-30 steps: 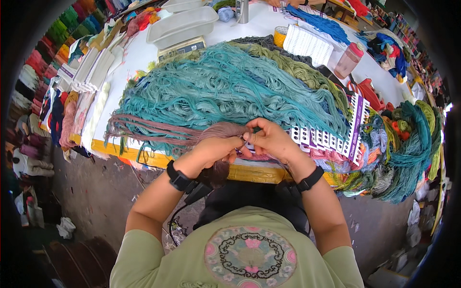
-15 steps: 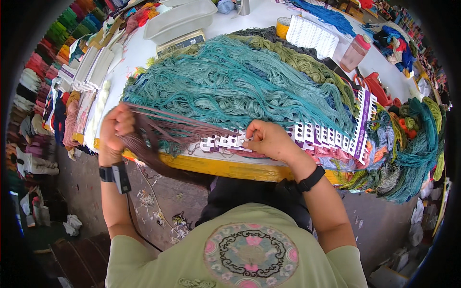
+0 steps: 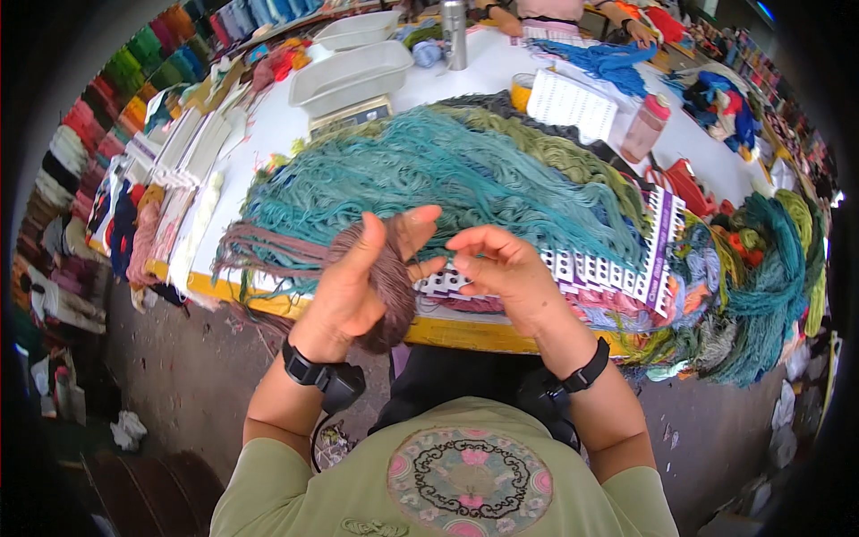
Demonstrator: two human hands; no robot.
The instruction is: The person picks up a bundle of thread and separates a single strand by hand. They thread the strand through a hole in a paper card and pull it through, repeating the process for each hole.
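Note:
My left hand bears a thick mauve-brown hank of thread between its raised thumb and fingers. The hank's loose loops trail left over the teal hanks. Close to those fingertips, my right hand is curled, thumb and index finger near each other. Whatever may be between them is too small to make out. Behind and right of my right hand runs a row of white punched thread cards, continuing up the right side as a white and purple strip. Mauve strands reach toward the row's left end.
Olive hanks, an open notebook and a pinkish bottle lie beyond the pile. A plastic tray sits on a scale. Mixed hanks hang over the right edge. Across the table, another person handles blue thread.
My left hand has come from the far left toward the middle, turning and spreading its fingers, with the mauve-brown hank now gathered in it. My right hand has lifted off the cards.

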